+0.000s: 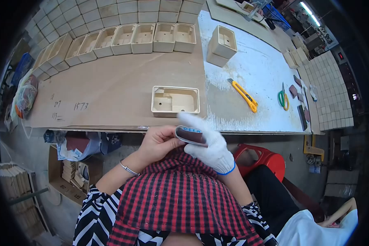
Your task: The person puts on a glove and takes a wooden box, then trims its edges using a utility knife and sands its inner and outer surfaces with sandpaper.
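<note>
Two hands meet below table's (123, 94) near edge: bare left hand (158, 143) and white-gloved right hand (207, 145) both grip one folded sandpaper piece (190, 135). One open box (175, 101) by near edge. One yellow knife (243, 95), one green scissors (283, 98). Pencilled "1573" (80, 106).

Both hands are pulled in close to the body, meeting just above the lap. The bare left hand (158, 141), with a thin silver bracelet on its wrist, has its fingers curled in and pinching toward the right. The right hand (209, 143) is in a white knit work glove with a blue cuff, fingers closed, index finger poking up. Forearms angle inward, elbows out, and the hands are touching.
</note>
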The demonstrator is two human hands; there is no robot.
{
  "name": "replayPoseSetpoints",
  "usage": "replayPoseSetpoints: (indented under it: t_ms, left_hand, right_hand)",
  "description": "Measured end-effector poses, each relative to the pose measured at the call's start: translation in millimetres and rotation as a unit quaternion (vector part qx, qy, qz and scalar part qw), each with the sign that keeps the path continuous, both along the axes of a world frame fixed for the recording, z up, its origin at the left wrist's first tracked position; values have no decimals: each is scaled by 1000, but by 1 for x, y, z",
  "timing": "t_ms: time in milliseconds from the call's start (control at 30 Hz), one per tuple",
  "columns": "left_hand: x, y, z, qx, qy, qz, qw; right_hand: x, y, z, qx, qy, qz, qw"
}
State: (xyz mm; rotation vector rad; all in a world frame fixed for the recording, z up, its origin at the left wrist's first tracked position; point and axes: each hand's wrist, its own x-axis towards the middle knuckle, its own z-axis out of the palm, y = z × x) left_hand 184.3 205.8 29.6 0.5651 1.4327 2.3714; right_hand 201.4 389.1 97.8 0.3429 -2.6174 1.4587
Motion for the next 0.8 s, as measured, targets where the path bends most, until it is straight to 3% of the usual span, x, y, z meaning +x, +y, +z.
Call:
replayPoseSetpoints:
  t_ms: [67,100,133,233,267,300,333,367,433,467,567,800]
  left_hand:
    - [1,-4,0,-79,30,-36,996]
    - [1,-6,1,-119,46,-55,990]
    - [-1,-9,9,-119,43,-57,990]
    - [-21,-24,25,-239,301,141,913]
    - [-30,-35,21,-283,350,184,874]
    - [-39,-39,21,-282,348,184,875]
    - [-47,-43,21,-331,343,211,854]
    - [-55,-46,21,-379,336,238,829]
    - [-75,-44,-2,-369,308,214,851]
    - [-83,-41,-18,-357,281,189,871]
    - [-88,-34,-29,-338,243,167,894]
    - [-83,-25,-26,-340,256,186,886]
  right_hand:
    - [7,0,-4,-203,-137,129,961]
    - [7,2,-4,-205,-139,127,960]
    - [7,7,-2,-230,-159,86,956]
    - [-1,28,1,-274,-201,4,940]
    - [-7,36,-1,-254,-137,-36,957]
    - [-15,43,-3,-231,-74,-76,967]
    - [-24,50,-5,-231,-76,-76,967]
    - [-35,57,-8,-113,2,-52,992]
    - [-58,64,-10,126,156,4,980]
    - [-67,61,-6,127,155,5,980]
    - [-90,39,12,405,294,79,862]
    - [-97,13,3,567,212,70,793]
